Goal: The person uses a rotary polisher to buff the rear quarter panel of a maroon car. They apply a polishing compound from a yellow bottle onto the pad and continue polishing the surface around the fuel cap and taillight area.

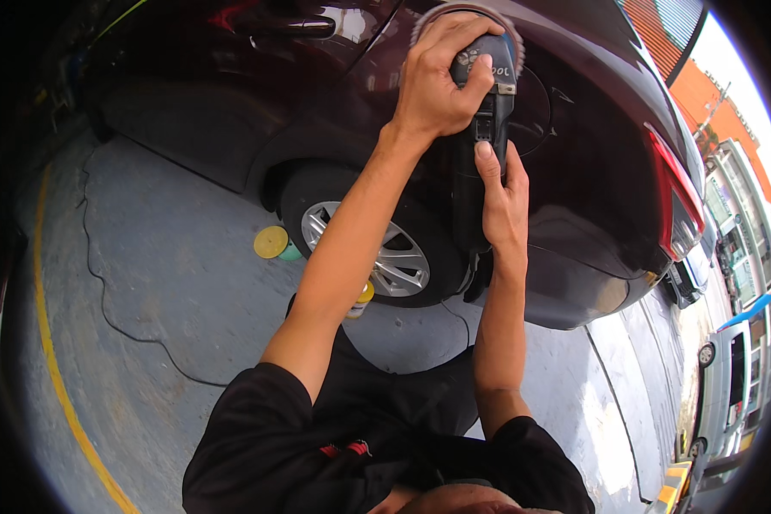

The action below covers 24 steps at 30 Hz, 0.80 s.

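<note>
Both of my hands are on a black power polisher [502, 106] held against the rear side panel [584, 199] of a dark maroon car. My left hand [443, 80] lies over the tool's head, its thumb across the casing. Around the rear handle, below the switch, the fingers and thumb of my right hand [506, 202] are closed. The round, fluffy-edged pad [518, 48] is up against the paint beside the fuel flap [534, 115]. Its face is hidden by the tool and the panel.
Below the panel is the rear wheel [408, 266]. A yellow disc pad [271, 242] overlaps a green one [291, 252] on the floor. A yellow-topped container [361, 299] stands near my left forearm. A black cable [105, 308] trails across the floor. A red tail light [663, 186] is at right.
</note>
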{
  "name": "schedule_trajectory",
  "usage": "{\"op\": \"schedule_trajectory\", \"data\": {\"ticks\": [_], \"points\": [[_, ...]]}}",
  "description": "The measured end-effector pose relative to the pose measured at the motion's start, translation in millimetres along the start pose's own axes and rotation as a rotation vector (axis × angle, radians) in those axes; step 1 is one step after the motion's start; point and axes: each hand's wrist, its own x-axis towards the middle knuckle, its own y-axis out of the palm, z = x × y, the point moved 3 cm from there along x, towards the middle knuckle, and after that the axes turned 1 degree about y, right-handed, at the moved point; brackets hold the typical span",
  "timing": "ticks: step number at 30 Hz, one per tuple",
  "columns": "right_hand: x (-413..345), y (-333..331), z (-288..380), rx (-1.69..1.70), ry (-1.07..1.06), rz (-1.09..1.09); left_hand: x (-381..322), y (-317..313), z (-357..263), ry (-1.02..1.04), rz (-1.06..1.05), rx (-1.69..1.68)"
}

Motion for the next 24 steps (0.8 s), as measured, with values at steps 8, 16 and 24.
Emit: {"op": "schedule_trajectory", "data": {"ticks": [8,16,24], "points": [[-9.7,49.5,9.0,-0.069,0.093,0.138,-11.2,-62.1,17.9,-0.049,0.029,-0.010],[-7.0,56.0,15.4,-0.141,0.015,0.129,-21.4,-77.8,19.1,-0.097,-0.035,0.012],[-7.1,46.0,10.1,-0.100,0.009,0.078,-20.1,-58.2,17.9,-0.049,-0.055,0.027]]}}
